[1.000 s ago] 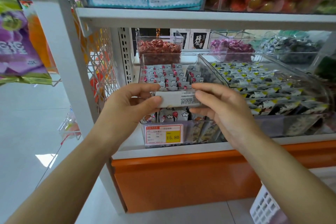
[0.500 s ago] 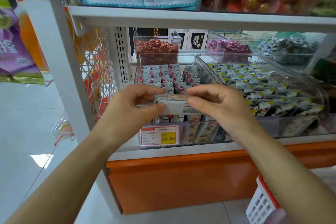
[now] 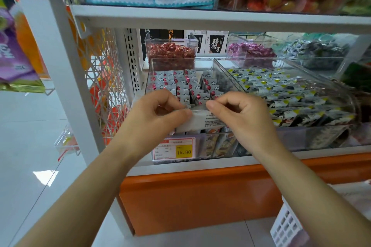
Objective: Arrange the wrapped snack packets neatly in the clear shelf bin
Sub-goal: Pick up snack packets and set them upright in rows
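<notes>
While I hold one white wrapped snack packet over the front of the clear shelf bin, both hands pinch it. The left hand has thumb and curled fingers on its left end, and the right hand grips the right end the same way. The packet sits between my two hands, tilted, with its printed back toward me. I cannot tell whether its lower edge touches the packets under it.

Beyond my fingertips, rows of red-and-white packets stand on edge in tidy lines across the back and middle of the bin, so I judge most of the arranging done. Below my hands, a few front packets stand behind the wall beside the price tag, and these look less orderly as far as I can see. What is left, I reckon, is to slot this packet into the near end and straighten that front group. The neighbouring bin of yellow-cornered packets, to the right of my right hand, needs nothing from me.
</notes>
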Available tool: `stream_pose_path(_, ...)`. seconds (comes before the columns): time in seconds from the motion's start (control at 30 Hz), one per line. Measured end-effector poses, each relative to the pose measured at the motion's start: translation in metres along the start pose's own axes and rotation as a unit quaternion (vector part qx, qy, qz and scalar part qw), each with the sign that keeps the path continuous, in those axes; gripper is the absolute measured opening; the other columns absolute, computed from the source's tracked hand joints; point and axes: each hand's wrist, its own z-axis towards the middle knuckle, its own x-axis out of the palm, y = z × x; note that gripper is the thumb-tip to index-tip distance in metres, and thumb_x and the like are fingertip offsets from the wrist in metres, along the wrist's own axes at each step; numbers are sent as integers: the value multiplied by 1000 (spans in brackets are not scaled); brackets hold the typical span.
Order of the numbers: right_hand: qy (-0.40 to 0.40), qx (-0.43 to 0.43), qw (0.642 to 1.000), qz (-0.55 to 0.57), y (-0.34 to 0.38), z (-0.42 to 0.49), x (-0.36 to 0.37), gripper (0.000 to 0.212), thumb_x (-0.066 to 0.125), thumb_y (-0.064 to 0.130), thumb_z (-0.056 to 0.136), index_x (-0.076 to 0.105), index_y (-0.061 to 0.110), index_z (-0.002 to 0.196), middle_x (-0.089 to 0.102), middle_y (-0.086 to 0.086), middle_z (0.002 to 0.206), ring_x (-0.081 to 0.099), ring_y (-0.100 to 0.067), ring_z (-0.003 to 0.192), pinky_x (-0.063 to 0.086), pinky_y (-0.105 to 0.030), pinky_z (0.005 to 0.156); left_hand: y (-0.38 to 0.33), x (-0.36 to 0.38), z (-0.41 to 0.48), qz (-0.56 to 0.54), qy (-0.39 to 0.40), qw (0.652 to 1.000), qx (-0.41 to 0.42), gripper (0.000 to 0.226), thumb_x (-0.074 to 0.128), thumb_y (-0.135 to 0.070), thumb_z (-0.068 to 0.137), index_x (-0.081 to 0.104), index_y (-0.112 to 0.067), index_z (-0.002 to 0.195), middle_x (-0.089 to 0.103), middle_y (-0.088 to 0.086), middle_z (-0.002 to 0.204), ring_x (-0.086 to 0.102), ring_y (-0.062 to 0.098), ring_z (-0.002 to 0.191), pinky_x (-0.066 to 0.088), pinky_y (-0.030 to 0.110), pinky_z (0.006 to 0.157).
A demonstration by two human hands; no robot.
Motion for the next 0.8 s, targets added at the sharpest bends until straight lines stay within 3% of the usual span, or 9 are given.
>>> stream_pose_path(0.1, 23, 2, 1000, 3, -1, 0, -1, 19, 64, 24, 86, 69, 14, 70, 59, 9, 58, 53, -2, 56, 38, -12, 56, 0, -7, 4, -4, 25, 999, -32, 15, 69, -22, 76, 66, -8, 71, 69, -5, 70, 65, 7, 68, 51, 19, 60)
stream_pose_path(0.27, 56, 27, 997, 34, 1, -1, -1, 16, 64, 20, 87, 71, 12, 74, 67, -1, 64, 61, -3, 57, 43, -10, 52, -1, -16, 8, 4, 55, 997, -49, 20, 68, -21, 78, 68, -3, 69, 71, 0, 70, 68, 10, 66, 52, 14, 58)
stream_pose_path(0.4, 66, 69, 991, 90, 0, -1, -3, 14, 62, 16, 88, 72, 14, 78, 70, -5, 74, 67, -10, 62, 48, -12, 52, 0, -19, 8, 20, 39, 998, -34, 22, 64, -31, 77, 73, -12, 73, 72, -1, 73, 68, 14, 69, 55, 18, 60)
stream_pose_path(0.5, 38, 75, 994, 66, -4, 1, -2, 8, 64, 21, 86, 69, 19, 79, 70, -4, 78, 67, -15, 71, 51, -16, 56, -2, -17, 5, 45, 59, 997, -16, 17, 64, -41, 72, 71, -30, 82, 72, -12, 79, 68, 4, 70, 51, 11, 60)
stream_pose_path(0.63, 99, 125, 980, 117, -5, 6, -11, 12, 62, 15, 87, 66, 12, 76, 70, -1, 73, 70, -17, 68, 56, -24, 52, -2, -16, 4, 50, 62, 997, -9, 15, 68, -19, 79, 66, -32, 86, 71, -15, 79, 68, 2, 66, 47, 6, 54)
stream_pose_path(0.8, 154, 162, 954, 199, -9, 13, -23, 11, 65, 22, 70, 72, 16, 65, 72, 1, 71, 70, -19, 65, 56, -26, 47, -2, -14, 4, 45, 41, 998, 5, 17, 66, -18, 81, 67, -34, 86, 72, -12, 77, 65, -4, 66, 44, 4, 51)
